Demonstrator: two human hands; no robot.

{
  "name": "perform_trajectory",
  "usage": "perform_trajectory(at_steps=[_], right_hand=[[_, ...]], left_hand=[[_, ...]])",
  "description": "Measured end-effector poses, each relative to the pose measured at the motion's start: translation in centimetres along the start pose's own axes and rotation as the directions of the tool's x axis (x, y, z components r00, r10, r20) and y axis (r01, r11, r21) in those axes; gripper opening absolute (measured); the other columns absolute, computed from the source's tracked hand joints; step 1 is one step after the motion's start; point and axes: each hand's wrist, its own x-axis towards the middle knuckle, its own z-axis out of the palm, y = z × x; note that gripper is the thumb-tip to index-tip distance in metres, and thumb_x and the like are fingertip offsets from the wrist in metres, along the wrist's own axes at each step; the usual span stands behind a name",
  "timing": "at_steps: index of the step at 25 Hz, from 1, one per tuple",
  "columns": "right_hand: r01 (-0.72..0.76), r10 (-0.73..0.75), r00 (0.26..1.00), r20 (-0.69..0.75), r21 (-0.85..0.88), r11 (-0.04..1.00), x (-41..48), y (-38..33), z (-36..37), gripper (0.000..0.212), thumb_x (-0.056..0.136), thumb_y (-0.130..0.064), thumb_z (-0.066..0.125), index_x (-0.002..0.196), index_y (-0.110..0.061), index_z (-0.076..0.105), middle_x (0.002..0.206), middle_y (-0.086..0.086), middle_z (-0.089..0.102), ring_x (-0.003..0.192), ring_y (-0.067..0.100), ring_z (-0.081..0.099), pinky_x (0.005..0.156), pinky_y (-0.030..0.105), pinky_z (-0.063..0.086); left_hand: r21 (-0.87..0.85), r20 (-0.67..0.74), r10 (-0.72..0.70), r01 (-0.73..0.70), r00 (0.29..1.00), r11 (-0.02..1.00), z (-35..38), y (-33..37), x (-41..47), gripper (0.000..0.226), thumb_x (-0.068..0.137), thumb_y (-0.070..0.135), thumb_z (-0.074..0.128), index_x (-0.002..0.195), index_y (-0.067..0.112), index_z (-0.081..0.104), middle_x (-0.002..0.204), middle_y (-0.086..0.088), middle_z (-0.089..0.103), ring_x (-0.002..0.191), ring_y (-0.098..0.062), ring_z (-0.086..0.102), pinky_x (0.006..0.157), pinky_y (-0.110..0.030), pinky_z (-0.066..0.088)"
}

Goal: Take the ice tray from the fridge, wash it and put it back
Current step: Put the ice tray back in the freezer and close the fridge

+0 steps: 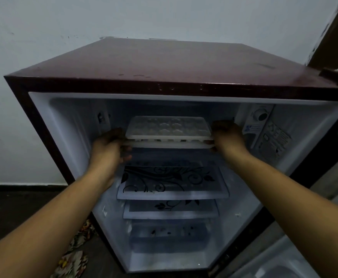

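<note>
A white ice tray (168, 127) with moulded cups lies on the top shelf (168, 145) inside the open maroon fridge (164, 65). My left hand (109, 145) reaches in at the tray's left end, its fingers curled around the left edge of the tray and the shelf below it. At the right end, my right hand (227, 135) grips the edge of the tray in the same way. Both forearms stretch into the fridge from the bottom corners of the view.
Below the tray are two glass shelves (172, 183) with black floral prints and a drawer (170, 237) at the bottom. A thermostat dial (261, 115) sits on the right inner wall. The open door (284, 257) stands at the right. A patterned cloth (76, 255) lies on the floor.
</note>
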Motion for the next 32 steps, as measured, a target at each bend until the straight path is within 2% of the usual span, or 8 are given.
perform_trajectory(at_steps=[2, 4, 7, 11, 18, 22, 28, 32], right_hand=[[0.184, -0.213, 0.973, -0.084, -0.267, 0.946, -1.5, 0.9, 0.2, 0.030, 0.104, -0.008, 0.047, 0.129, -0.007, 0.063, 0.134, 0.015, 0.059, 0.115, 0.033, 0.060, 0.094, 0.039, 0.053], [0.400, -0.492, 0.865, -0.097, -0.457, 0.794, -3.7, 2.2, 0.8, 0.042, 0.102, -0.013, 0.055, 0.144, -0.009, 0.054, 0.141, 0.015, 0.052, 0.126, 0.033, 0.052, 0.103, 0.040, 0.047], [0.526, -0.630, 0.772, 0.082, -0.638, 0.562, -5.4, 4.6, 2.6, 0.058, 0.101, -0.024, 0.058, 0.152, -0.004, 0.043, 0.154, 0.019, 0.044, 0.144, 0.038, 0.039, 0.118, 0.051, 0.037], [0.486, -0.568, 0.800, 0.190, -0.761, 0.430, -4.8, 6.5, 3.8, 0.069, 0.105, -0.043, 0.042, 0.158, 0.001, 0.033, 0.165, 0.023, 0.030, 0.155, 0.040, 0.022, 0.124, 0.060, 0.024], [0.502, -0.463, 0.831, 0.310, -0.777, 0.381, -1.8, 5.8, 3.8, 0.087, 0.102, -0.065, 0.012, 0.166, -0.006, 0.011, 0.174, 0.014, 0.007, 0.161, 0.032, 0.003, 0.128, 0.057, 0.005], [0.515, -0.403, 0.843, 0.355, -0.747, 0.421, 0.0, 4.9, 3.7, 0.097, 0.093, -0.076, 0.000, 0.166, -0.012, -0.003, 0.175, 0.007, -0.007, 0.161, 0.026, -0.008, 0.129, 0.052, -0.006], [0.507, -0.324, 0.860, 0.394, -0.725, 0.467, 0.5, 3.5, 3.5, 0.095, 0.098, -0.076, 0.014, 0.166, -0.014, -0.008, 0.174, 0.004, -0.015, 0.160, 0.023, -0.014, 0.129, 0.053, -0.004], [0.482, -0.318, 0.875, 0.366, -0.733, 0.481, -1.6, 3.3, 2.3, 0.091, 0.101, -0.072, 0.023, 0.166, -0.014, -0.005, 0.174, 0.009, -0.013, 0.160, 0.028, -0.010, 0.129, 0.053, -0.001]], left_hand=[[0.362, 0.011, 0.280, -0.264, 0.960, 0.894, -0.6, -1.7, -1.1, 0.039, 0.109, 0.023, 0.052, 0.148, 0.024, 0.055, 0.142, -0.005, 0.061, 0.115, -0.017, 0.062, 0.098, -0.037, 0.054], [0.645, 0.180, 0.553, -0.522, 0.813, 0.558, -0.8, -3.3, -2.5, 0.050, 0.107, 0.031, 0.052, 0.154, 0.016, 0.049, 0.155, -0.011, 0.049, 0.135, -0.024, 0.049, 0.111, -0.038, 0.041], [0.758, 0.456, 0.558, -0.632, 0.693, 0.165, -0.1, -5.1, -2.7, 0.070, 0.102, 0.046, 0.051, 0.160, 0.009, 0.038, 0.167, -0.018, 0.032, 0.154, -0.036, 0.030, 0.123, -0.052, 0.031], [0.819, 0.526, 0.448, -0.573, 0.723, -0.038, 0.2, -6.2, -1.0, 0.091, 0.099, 0.066, 0.042, 0.163, 0.003, 0.028, 0.173, -0.019, 0.019, 0.160, -0.037, 0.018, 0.128, -0.061, 0.020], [0.803, 0.580, 0.379, -0.585, 0.721, -0.115, 0.8, -5.1, 1.9, 0.110, 0.093, 0.085, 0.028, 0.165, 0.003, 0.024, 0.174, -0.017, 0.019, 0.160, -0.035, 0.020, 0.129, -0.058, 0.018], [0.785, 0.607, 0.332, -0.611, 0.722, -0.106, 1.0, -4.1, 3.0, 0.119, 0.086, 0.091, 0.023, 0.166, 0.004, 0.019, 0.175, -0.016, 0.015, 0.161, -0.035, 0.018, 0.130, -0.053, 0.012], [0.777, 0.618, 0.248, -0.627, 0.746, -0.051, 1.1, -3.0, 3.9, 0.132, 0.073, 0.100, 0.012, 0.169, 0.011, -0.001, 0.177, -0.008, -0.008, 0.164, -0.027, -0.002, 0.131, -0.045, 0.000], [0.747, 0.644, 0.266, -0.665, 0.718, -0.013, 0.1, -2.8, 2.6, 0.131, 0.077, 0.101, 0.010, 0.169, 0.008, 0.007, 0.177, -0.013, 0.004, 0.163, -0.032, 0.007, 0.132, -0.052, 0.010]])
